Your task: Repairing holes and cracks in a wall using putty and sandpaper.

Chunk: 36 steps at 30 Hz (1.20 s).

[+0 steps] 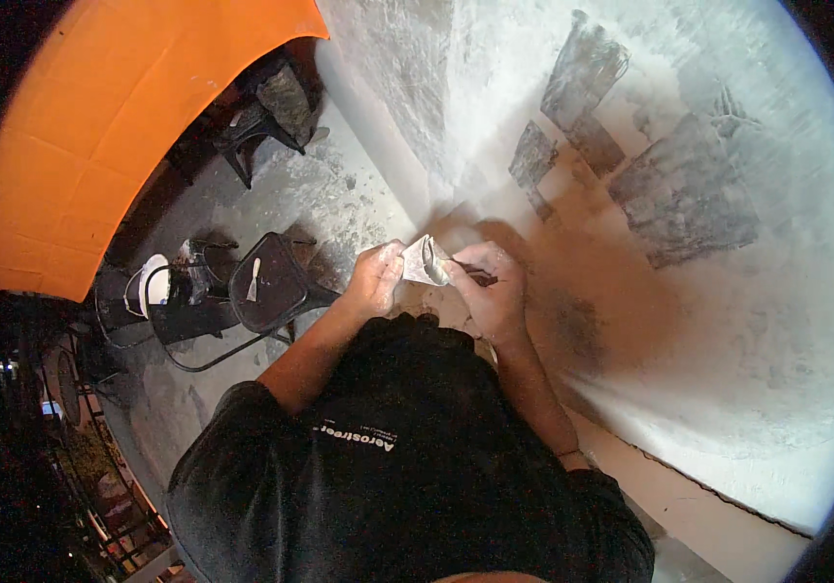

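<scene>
In front of my chest, near the wall corner, my two hands meet at a small, pale, flat piece (419,264) with pointed corners and a dark curved mark or gap on its right part. It looks dusted with white; its exact kind I cannot make out. My left hand (378,276) pinches its left edge. On the other side, my right hand (493,291) is closed with its fingertips at the right edge. A slim dark thing (478,274) shows between the right fingers, perhaps a handle; its rest is hidden by the hand.
Close on the right rises a whitish wall (766,321) with dark grey patches (694,194). To the left stands a black chair (276,282) bearing a putty knife (255,280). Beyond it are a white rounded object (154,280), more dark furniture and an orange sheet (135,107).
</scene>
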{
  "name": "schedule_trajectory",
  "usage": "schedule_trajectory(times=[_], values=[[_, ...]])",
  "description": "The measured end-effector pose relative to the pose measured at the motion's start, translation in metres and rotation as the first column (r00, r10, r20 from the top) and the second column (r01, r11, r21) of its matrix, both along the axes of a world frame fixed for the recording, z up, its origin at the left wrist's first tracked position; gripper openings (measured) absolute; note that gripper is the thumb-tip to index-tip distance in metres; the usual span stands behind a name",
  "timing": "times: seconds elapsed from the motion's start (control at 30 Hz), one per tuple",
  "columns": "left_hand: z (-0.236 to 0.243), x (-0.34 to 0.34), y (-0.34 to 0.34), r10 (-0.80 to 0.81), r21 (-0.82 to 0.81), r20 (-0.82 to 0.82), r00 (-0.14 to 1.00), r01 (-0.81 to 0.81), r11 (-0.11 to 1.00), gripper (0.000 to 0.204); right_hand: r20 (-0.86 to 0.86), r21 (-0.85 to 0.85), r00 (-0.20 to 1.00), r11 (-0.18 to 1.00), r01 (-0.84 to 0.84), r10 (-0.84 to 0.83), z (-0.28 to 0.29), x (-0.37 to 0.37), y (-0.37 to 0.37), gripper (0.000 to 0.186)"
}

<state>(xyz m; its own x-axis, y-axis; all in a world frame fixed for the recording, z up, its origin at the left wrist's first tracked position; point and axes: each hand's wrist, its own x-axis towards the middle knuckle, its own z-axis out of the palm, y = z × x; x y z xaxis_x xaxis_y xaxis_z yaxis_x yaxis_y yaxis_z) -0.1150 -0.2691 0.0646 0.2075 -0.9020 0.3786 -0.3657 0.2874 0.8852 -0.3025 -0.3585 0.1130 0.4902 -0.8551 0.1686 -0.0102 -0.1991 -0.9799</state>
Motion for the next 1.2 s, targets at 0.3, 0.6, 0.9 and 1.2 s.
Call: schedule_trajectory(times=[0.3,0.6,0.9,1.2], values=[[0.009,-0.007,0.001,0.094,0.003,0.218,0.971,-0.097,0.995,0.017,0.012,-0.196,0.998,0.979,0.057,-0.055,-0.013,0.007,0.000,0.012],[0.004,-0.008,-0.001,0.243,0.072,0.298,0.923,-0.276,0.958,0.018,0.000,-0.360,1.000,0.933,-0.012,0.013,-0.007,0.009,0.002,0.020],[0.008,-0.013,-0.005,0.183,0.076,0.402,0.897,-0.232,0.970,0.024,-0.289,-0.263,0.957,0.959,-0.104,0.025,-0.019,0.002,0.000,0.037],[0.010,-0.019,-0.004,0.205,0.128,0.154,0.967,-0.225,0.966,0.023,-0.144,-0.183,0.986,0.977,-0.108,0.082,-0.001,0.008,0.009,0.037]])
